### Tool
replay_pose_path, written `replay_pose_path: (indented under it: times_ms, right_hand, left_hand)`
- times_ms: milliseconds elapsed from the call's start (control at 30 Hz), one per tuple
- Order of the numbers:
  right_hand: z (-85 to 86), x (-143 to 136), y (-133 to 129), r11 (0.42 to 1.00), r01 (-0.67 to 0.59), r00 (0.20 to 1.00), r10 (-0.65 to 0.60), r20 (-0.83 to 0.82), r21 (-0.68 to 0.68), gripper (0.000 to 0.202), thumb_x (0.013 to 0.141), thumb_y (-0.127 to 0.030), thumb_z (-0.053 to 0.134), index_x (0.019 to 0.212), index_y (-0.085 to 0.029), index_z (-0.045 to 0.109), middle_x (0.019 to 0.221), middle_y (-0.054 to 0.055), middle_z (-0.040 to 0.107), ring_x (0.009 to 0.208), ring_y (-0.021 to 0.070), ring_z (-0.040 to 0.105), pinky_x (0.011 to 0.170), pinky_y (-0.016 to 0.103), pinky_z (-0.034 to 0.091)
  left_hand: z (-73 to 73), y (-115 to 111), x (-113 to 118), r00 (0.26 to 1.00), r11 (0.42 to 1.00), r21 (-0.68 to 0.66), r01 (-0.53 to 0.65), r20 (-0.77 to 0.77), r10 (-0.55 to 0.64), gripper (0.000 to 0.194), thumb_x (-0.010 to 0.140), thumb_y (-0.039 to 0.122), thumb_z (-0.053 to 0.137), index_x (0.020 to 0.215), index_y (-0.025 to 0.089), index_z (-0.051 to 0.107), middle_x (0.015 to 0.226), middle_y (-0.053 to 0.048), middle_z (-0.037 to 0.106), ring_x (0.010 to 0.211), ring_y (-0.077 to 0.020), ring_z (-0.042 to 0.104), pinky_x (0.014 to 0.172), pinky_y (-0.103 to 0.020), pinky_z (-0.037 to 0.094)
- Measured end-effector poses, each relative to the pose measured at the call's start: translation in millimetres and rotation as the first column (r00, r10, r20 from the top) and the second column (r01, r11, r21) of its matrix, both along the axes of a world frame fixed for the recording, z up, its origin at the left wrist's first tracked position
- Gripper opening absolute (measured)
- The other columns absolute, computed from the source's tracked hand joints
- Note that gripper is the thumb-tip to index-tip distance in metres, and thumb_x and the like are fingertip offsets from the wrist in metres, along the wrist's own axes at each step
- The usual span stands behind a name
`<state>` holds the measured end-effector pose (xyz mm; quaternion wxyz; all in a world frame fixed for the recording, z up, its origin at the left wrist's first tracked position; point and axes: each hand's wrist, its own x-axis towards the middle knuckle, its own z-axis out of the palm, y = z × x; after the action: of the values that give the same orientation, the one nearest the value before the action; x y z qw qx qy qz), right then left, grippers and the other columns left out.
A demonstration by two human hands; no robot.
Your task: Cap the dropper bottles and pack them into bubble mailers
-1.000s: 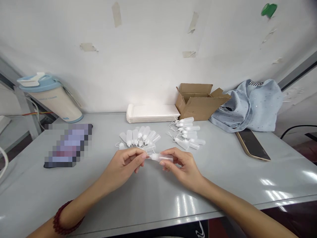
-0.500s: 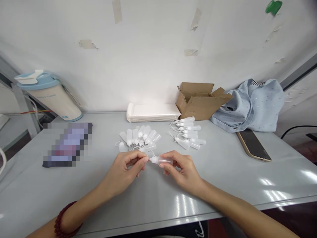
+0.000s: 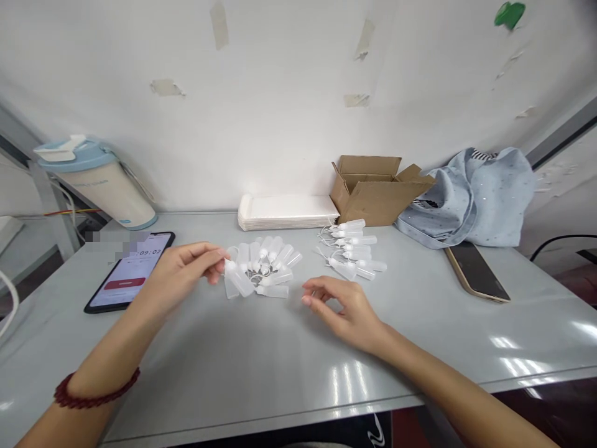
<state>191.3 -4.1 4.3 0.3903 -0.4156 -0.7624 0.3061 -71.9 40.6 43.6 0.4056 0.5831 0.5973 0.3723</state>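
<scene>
Several small translucent bottles with white caps and thin loops lie in a round cluster at the middle of the table. At the cluster's left edge, my left hand pinches the tip end of one bottle, whose body slants down to the right. My right hand is held over the table right of the cluster, with thumb and fingers apart and nothing between them. A second group of similar bottles lies beyond it, in a loose column.
White flat stack and open cardboard box stand against the wall. A tumbler and lit phone are at left; a blue bag and dark phone at right.
The bottle formerly between both hands is out of my right hand, whose fingers have parted. My left hand has moved left and up, now pinching a bottle at the cluster's edge.
</scene>
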Motion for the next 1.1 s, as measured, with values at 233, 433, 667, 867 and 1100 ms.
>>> replay_pose_path:
  times_ms: [233,433,667,867,1100]
  right_hand:
    - [6.3,12.8,11.6,0.979,0.206,0.978,-0.206,0.02,0.005,0.013,0.086,-0.028,0.054,0.089,-0.018,0.062,0.07,0.003,0.065,0.061,0.0139,0.061,0.036,0.019,0.036]
    - [5.8,12.6,12.1,0.981,0.193,0.981,-0.193,0.035,0.013,0.013,0.086,-0.026,0.053,0.089,-0.018,0.062,0.07,0.003,0.065,0.061,0.0137,0.06,0.036,0.019,0.036]
    - [4.1,14.7,14.8,0.971,0.228,0.969,-0.234,0.078,0.076,0.013,0.087,-0.026,0.051,0.088,-0.018,0.061,0.074,0.003,0.066,0.062,0.0138,0.06,0.042,0.021,0.042]
    - [0.0,28.8,29.3,0.927,0.316,0.888,-0.364,0.28,0.204,0.014,0.087,-0.024,0.048,0.091,-0.018,0.06,0.086,0.006,0.067,0.061,0.0141,0.059,0.054,0.027,0.045]
    - [0.7,38.7,35.9,0.932,0.287,0.68,-0.359,0.639,0.219,0.023,0.081,-0.019,0.058,0.104,-0.017,0.059,0.105,0.012,0.06,0.091,0.0253,0.06,0.059,0.03,0.047]
  left_hand:
    - [-7.7,17.7,-24.5,0.999,0.977,-0.21,-0.039,-0.007,0.039,0.022,0.071,0.036,0.064,0.056,0.019,0.063,0.057,0.0,0.055,0.05,-0.0113,0.049,0.051,-0.022,0.046]
    - [-17.2,20.3,-23.5,0.991,0.919,-0.372,0.131,0.06,-0.117,0.021,0.069,0.038,0.067,0.062,0.018,0.067,0.065,-0.005,0.062,0.056,-0.0169,0.059,0.053,-0.026,0.055]
    - [-18.4,20.9,-23.2,0.996,0.914,-0.399,0.076,0.079,-0.048,0.024,0.065,0.041,0.073,0.068,0.017,0.07,0.073,-0.007,0.067,0.06,-0.0169,0.062,0.055,-0.025,0.057]
    - [-12.5,17.2,-17.0,0.996,0.96,-0.268,-0.075,0.025,0.085,0.027,0.065,0.041,0.071,0.071,0.015,0.068,0.069,-0.005,0.065,0.055,-0.0153,0.058,0.049,-0.025,0.052]
    - [-5.9,2.1,4.4,0.963,0.985,0.073,-0.159,-0.209,0.171,0.025,0.077,0.042,0.058,0.076,0.018,0.065,0.058,0.002,0.058,0.053,-0.0127,0.052,0.05,-0.022,0.044]
